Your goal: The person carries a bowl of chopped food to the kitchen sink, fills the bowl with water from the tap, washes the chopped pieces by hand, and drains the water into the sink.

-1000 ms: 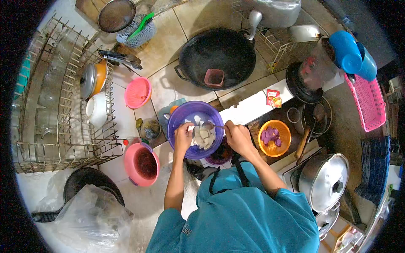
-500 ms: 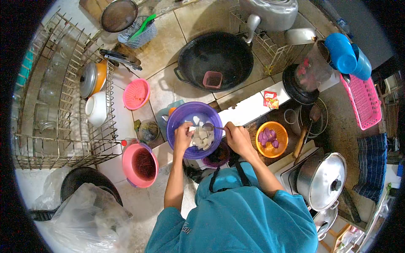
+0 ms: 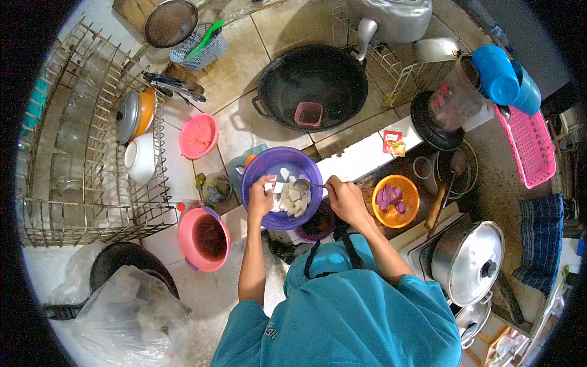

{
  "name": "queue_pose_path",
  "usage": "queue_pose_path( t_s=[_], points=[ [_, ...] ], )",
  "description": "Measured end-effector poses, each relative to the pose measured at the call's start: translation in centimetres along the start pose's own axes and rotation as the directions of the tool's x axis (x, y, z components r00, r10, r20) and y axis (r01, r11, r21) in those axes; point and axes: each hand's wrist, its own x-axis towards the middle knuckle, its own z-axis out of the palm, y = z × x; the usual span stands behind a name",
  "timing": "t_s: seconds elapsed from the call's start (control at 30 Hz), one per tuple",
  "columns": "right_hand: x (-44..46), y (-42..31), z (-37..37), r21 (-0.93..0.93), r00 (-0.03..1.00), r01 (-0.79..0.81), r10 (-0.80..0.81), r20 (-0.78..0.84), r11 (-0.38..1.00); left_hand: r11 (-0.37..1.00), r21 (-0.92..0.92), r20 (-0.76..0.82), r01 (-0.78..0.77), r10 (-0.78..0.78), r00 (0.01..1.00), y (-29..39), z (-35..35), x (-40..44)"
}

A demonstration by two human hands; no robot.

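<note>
A purple bowl (image 3: 254,168) holds many pale cut pieces (image 3: 293,199). Over its left side my left hand (image 3: 261,194) pinches a small white piece (image 3: 277,187) between thumb and fingers. My right hand (image 3: 343,197), at the bowl's right rim, is closed on the handle of a metal spoon (image 3: 303,183); the spoon's head rests among the pale pieces. To the right of my right hand stands an orange basket (image 3: 411,191) with purple pieces (image 3: 390,199) inside.
Behind the bowl is a black wok (image 3: 287,79) with a small pink container (image 3: 309,115). A pink bowl (image 3: 188,244) of dark liquid and a wire dish rack (image 3: 104,220) stand left. At right are a lidded pot (image 3: 468,269) and a red packet (image 3: 393,142).
My left hand has shifted slightly to the left, and more of the white piece in its fingers shows. My right hand keeps hold of the spoon in nearly the same place.
</note>
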Motion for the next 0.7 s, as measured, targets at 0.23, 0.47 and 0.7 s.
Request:
queue_pose_path(
  t_s=[0.23,0.47,0.7],
  points=[
    [0.2,-0.1,-0.1,0.001,1.0,-0.009,0.009,0.0,1.0,0.985,0.077,0.048,0.153,-0.157,0.986,2.6,-0.3,0.2],
    [0.6,0.0,0.1,-0.014,1.0,-0.007,0.007,0.0,1.0,0.936,0.339,-0.034,-0.09,0.108,0.994,0.6,1.9,-0.2],
    [1.4,-0.2,0.1,-0.023,1.0,0.018,-0.018,-0.001,1.0,0.956,0.291,-0.026,-0.03,0.04,0.999,1.9,0.8,0.1]
  ],
)
